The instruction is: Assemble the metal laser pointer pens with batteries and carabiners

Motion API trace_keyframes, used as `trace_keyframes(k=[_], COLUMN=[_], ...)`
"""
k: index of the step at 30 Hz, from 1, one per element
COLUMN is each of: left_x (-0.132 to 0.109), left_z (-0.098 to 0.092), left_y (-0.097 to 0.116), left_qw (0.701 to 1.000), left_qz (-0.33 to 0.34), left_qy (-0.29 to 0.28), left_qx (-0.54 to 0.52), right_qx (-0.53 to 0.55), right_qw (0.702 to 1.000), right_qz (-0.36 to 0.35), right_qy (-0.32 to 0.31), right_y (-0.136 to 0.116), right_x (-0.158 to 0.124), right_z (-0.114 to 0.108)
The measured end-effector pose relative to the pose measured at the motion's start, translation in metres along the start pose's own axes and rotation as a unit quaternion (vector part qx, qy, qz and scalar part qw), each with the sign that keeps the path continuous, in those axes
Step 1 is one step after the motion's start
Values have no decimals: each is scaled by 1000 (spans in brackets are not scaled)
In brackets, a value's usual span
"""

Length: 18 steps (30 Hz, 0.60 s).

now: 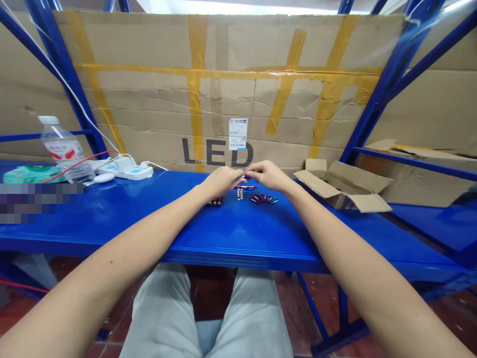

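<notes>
My left hand and my right hand meet above the blue shelf, fingertips pinched together on a tiny part too small to name. Just below the fingers a small clip with silvery pieces hangs or lies. Several coloured carabiner clips lie on the shelf under my right hand. A few dark red cylinders rest beside my left wrist.
An open cardboard box lies on the right. At the left stand a water bottle, a white power strip with plugs, a white mouse-like object and a tissue pack. Taped cardboard forms the back wall.
</notes>
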<state>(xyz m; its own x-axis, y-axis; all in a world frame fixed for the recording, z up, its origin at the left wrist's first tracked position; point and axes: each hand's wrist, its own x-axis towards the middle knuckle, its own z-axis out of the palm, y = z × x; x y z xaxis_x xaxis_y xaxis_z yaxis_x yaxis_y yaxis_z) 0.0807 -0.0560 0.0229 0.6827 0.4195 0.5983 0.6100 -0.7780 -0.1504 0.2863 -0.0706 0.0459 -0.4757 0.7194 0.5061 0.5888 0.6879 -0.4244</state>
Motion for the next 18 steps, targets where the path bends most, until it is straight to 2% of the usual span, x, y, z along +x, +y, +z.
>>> trace_keyframes(k=[3, 9, 13, 18], left_x=[-1, 0, -1, -2], left_z=[-3, -10, -9, -4], left_y=[-1, 2, 2, 1], left_qw=[995, 962, 966, 985], left_qz=[-18, -70, -37, 14], left_qy=[27, 43, 58, 67], left_qx=[-95, -261, -247, -158], right_qx=[-15, -42, -30, 25], right_qw=[998, 989, 986, 993], right_qz=[-54, -127, -150, -105], right_qy=[22, 57, 64, 40], right_y=[2, -1, -5, -8], right_x=[0, -3, -2, -2], right_z=[1, 1, 1, -2])
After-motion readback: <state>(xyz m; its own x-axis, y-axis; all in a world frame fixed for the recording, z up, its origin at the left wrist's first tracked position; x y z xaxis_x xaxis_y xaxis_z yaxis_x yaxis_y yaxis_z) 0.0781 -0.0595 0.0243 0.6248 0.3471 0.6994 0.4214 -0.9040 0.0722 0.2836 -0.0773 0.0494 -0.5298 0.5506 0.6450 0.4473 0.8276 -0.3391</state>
